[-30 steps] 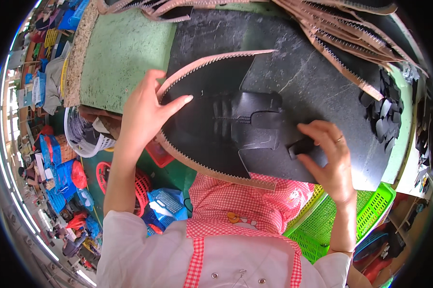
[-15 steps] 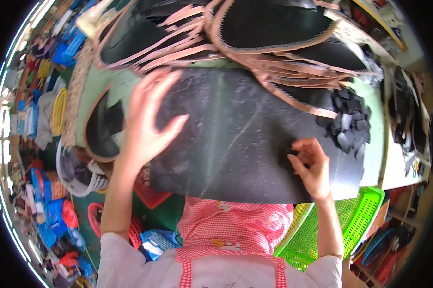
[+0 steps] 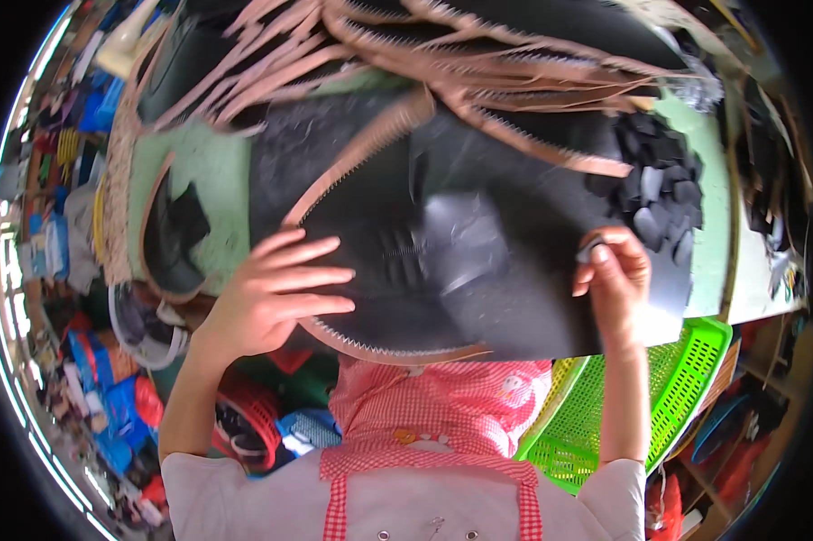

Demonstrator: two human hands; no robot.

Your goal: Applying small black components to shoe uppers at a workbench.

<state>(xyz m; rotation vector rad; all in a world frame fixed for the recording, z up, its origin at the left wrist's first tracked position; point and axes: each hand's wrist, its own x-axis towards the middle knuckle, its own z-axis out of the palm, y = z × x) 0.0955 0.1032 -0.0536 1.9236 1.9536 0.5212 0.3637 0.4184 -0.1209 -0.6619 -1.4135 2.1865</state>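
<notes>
A black leather-like piece (image 3: 370, 212) with a curved tan border and a zigzag inner edge lies on the black work mat (image 3: 542, 320) in front of me. My left hand (image 3: 275, 293) rests on its left edge, fingers spread over the border. A shiny patch marks its middle. To the right, my right hand (image 3: 621, 279) is held over the mat, thumb and fingers pinching a small black piece (image 3: 590, 250). Beyond that hand, a pile of similar small black pieces (image 3: 663, 176) sits at the mat's right side.
More tan-bordered black pieces (image 3: 487, 77) are heaped across the far side of the green table (image 3: 221, 162). One curved piece (image 3: 174, 239) lies at left. Below the table are a bright green basket (image 3: 677, 388), a white basket (image 3: 149, 347) and a red basket (image 3: 260, 410).
A tan-bordered black piece now lies on the mat, under my left hand, which has moved down toward me. My right hand has moved slightly right, still pinching a small black piece.
</notes>
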